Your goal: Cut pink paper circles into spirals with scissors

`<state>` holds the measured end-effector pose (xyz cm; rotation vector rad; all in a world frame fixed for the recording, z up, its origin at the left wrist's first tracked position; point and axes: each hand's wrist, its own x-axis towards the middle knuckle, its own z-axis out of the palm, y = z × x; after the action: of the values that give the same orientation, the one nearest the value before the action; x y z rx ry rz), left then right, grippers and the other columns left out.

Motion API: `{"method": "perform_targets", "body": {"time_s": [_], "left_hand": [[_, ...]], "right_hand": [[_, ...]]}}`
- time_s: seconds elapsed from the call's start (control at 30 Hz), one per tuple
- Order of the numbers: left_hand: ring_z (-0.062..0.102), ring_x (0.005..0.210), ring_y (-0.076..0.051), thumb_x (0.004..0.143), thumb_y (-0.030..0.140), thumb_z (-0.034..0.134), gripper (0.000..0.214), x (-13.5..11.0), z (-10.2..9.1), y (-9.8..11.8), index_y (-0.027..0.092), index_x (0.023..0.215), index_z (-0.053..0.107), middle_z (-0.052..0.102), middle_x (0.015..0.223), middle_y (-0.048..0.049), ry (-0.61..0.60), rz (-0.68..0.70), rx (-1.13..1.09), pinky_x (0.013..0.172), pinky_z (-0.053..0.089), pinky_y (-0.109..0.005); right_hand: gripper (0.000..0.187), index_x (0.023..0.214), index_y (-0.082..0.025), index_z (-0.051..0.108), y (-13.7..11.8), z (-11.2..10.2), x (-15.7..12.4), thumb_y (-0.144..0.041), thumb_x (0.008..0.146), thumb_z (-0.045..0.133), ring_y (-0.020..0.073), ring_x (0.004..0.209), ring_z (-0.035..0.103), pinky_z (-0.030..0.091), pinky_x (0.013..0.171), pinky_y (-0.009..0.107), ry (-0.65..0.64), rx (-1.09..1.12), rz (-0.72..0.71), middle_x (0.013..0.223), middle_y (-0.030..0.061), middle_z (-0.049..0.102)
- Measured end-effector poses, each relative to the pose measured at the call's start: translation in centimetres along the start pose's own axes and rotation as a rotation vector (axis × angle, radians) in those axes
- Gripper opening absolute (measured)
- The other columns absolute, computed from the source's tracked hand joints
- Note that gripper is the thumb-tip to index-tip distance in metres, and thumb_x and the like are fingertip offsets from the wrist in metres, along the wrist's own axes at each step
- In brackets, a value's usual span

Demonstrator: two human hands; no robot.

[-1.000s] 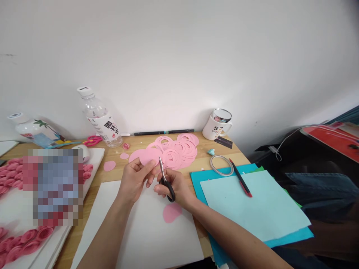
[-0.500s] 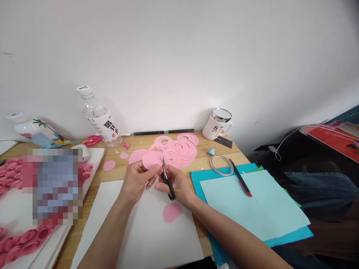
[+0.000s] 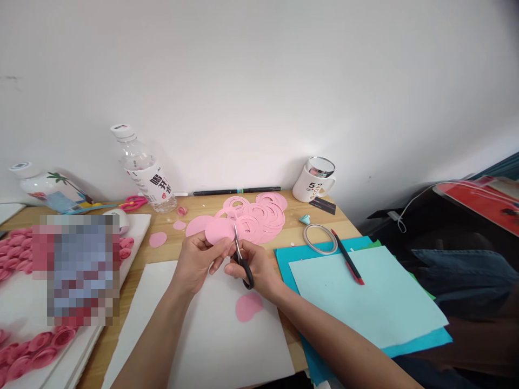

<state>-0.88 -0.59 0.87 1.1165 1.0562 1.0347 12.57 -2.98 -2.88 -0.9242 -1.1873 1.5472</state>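
Between the thumb and fingers of my left hand (image 3: 200, 256) is a rounded pink paper piece (image 3: 218, 230), held above the table. My right hand (image 3: 255, 265) is closed on black-handled scissors (image 3: 245, 272), whose blades point up along the paper's right edge. Behind my hands lies a pile of pink paper rings and spirals (image 3: 261, 216). A further pink paper piece (image 3: 248, 307) rests on the white board (image 3: 219, 335) below my wrists. Smaller pink discs (image 3: 158, 239) lie to the left.
Pink paper roses (image 3: 42, 341) border a board at left. A bottle (image 3: 146, 173), pink scissors (image 3: 133, 203), black markers (image 3: 219, 192) and a mug (image 3: 312, 181) stand or lie along the wall. On the right are a tape roll (image 3: 320, 239), a pen (image 3: 347, 256) and light-blue paper (image 3: 365, 302).
The pink paper and scissors have shifted very slightly in my hands. The scissors stay at the paper's right edge; nothing else has visibly moved.
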Motion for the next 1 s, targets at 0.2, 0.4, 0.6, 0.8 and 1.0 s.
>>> {"method": "perform_targets", "body": {"time_s": [0.2,0.4,0.6,0.8,1.0], "left_hand": [[0.032,0.033,-0.003,0.067,0.025,0.065,0.018,-0.01,0.06,0.14,0.015,0.056,0.055,0.044,0.041,0.006,0.012,0.0,-0.029,0.033,0.021,-0.018],[0.031,0.033,-0.002,0.067,0.024,0.066,0.019,0.05,-0.05,0.14,0.015,0.056,0.053,0.044,0.041,0.0067,0.022,-0.007,-0.048,0.034,0.02,-0.017],[0.031,0.033,-0.002,0.069,0.025,0.065,0.02,0.03,-0.17,0.12,0.015,0.057,0.052,0.043,0.041,0.0074,0.009,-0.007,-0.064,0.034,0.021,-0.017],[0.032,0.033,-0.002,0.069,0.024,0.065,0.023,0.15,-0.29,0.06,0.015,0.055,0.049,0.043,0.039,0.0076,0.019,-0.01,-0.092,0.034,0.021,-0.016],[0.04,0.032,-0.004,0.07,0.028,0.065,0.022,0.19,-0.18,0.06,0.015,0.058,0.052,0.054,0.048,0.0044,0.012,-0.006,-0.162,0.034,0.027,-0.018]], "right_hand": [[0.044,0.078,-0.017,0.052,-0.26,0.22,-0.02,-0.04,0.051,0.079,0.0065,0.045,0.038,0.031,0.043,0.02,0.031,-0.008,0.035,0.054,-0.0062,0.046],[0.043,0.076,-0.016,0.051,-0.35,0.33,0.06,-0.038,0.051,0.079,0.0054,0.043,0.038,0.031,0.04,0.018,0.049,-0.001,0.046,0.052,-0.0066,0.047],[0.046,0.073,-0.017,0.05,-0.4,0.28,0.01,-0.04,0.047,0.08,0.0055,0.041,0.039,0.031,0.038,0.018,0.064,-0.004,0.08,0.049,-0.0073,0.047],[0.045,0.071,-0.017,0.05,-0.42,0.43,-0.11,-0.041,0.047,0.08,0.0064,0.041,0.04,0.035,0.039,0.019,0.088,-0.013,0.101,0.049,-0.0066,0.048],[0.046,0.071,-0.018,0.05,-0.01,0.43,-0.08,-0.044,0.047,0.08,0.0066,0.04,0.041,0.034,0.039,0.019,0.074,-0.028,0.083,0.047,-0.0072,0.046]]}}
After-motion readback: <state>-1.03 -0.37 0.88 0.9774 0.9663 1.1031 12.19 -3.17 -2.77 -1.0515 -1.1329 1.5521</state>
